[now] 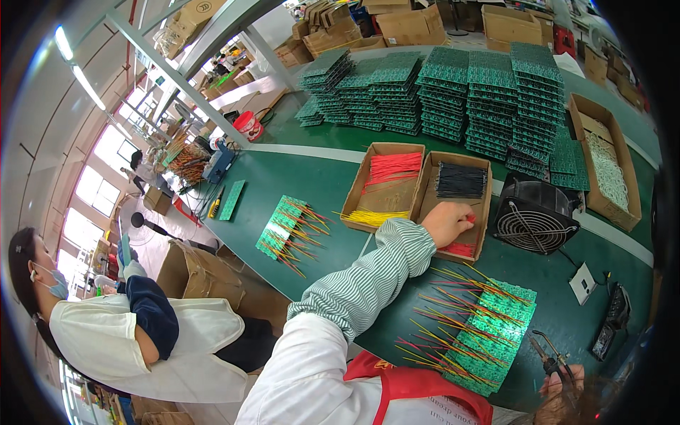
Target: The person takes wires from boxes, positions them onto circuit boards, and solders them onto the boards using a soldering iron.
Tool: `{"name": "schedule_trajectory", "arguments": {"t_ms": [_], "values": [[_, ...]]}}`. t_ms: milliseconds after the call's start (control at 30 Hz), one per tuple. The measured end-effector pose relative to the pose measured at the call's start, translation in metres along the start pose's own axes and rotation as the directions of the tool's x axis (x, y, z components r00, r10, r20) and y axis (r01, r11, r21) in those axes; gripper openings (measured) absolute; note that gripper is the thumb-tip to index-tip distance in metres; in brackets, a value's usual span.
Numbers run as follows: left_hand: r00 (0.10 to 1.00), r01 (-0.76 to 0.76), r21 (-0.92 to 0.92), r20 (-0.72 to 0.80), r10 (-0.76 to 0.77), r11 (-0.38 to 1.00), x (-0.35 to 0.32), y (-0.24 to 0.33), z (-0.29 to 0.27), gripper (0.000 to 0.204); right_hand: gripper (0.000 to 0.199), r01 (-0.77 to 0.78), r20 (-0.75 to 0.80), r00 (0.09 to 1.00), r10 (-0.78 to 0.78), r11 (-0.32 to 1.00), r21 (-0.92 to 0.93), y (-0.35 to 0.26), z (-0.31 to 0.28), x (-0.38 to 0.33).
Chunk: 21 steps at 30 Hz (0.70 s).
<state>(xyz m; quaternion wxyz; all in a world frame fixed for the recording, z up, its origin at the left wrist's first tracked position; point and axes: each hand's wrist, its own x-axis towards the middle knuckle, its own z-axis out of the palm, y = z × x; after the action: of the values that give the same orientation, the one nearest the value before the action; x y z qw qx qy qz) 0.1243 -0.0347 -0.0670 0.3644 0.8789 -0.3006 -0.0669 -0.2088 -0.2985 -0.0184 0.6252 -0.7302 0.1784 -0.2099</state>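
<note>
Several windows (93, 188) flank a green table (319, 185), left hand (446, 225) pinching red wire (471, 219), right hand (564, 389) a tool (550, 364).

the person wears a white left sleeve (301, 372), a green-and-white striped sleeve cover (368, 276) and red-and-white frontwear (414, 384).

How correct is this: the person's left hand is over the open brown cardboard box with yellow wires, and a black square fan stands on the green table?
One mistake: the head view shows the left hand over the open brown cardboard box with black wires, not yellow. The black square fan does stand on the green table.
</note>
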Motion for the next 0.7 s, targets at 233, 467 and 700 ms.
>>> {"name": "schedule_trajectory", "arguments": {"t_ms": [233, 467, 700], "values": [[0.982, -0.177, 0.12, -0.039, 0.182, 0.977, 0.003, -0.011, 0.008, 0.021, 0.018, -0.228, 0.013, 0.972, 0.236, 0.951, -0.21, 0.024, -0.021, 0.002], [0.996, 0.076, -0.1, 0.046, -0.072, 0.992, -0.003, -0.002, -0.027, 0.023, 0.017, -0.158, -0.05, 0.986, 0.16, 0.986, 0.046, -0.011, 0.009, -0.001], [0.958, 0.288, -0.462, 0.137, -0.254, 0.839, 0.002, 0.001, -0.024, 0.022, 0.017, -0.161, -0.047, 0.985, 0.164, 0.985, 0.057, -0.012, 0.001, -0.006]]}}
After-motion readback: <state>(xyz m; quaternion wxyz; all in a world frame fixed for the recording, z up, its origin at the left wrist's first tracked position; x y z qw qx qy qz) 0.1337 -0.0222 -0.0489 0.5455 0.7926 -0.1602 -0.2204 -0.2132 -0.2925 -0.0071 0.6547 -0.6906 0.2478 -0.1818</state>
